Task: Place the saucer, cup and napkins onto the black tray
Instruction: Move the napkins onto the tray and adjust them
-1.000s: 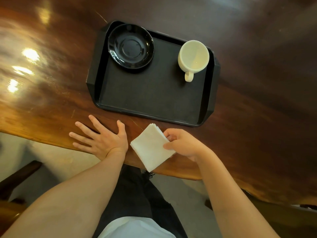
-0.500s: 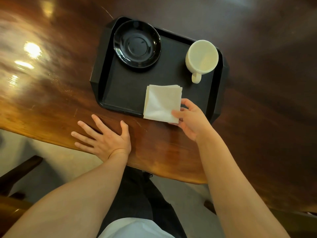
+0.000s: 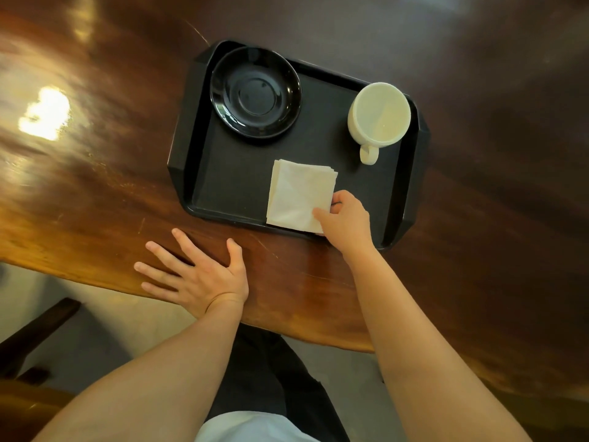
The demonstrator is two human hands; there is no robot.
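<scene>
Black tray sits upper centre of frame on the wooden table — saucer in its upper left, cup upper right, both done. Right hand pinches the white napkins at their lower right corner, stack overhanging the tray's near rim — only letting go looks left. Left hand flat, fingers spread, holding nothing
</scene>
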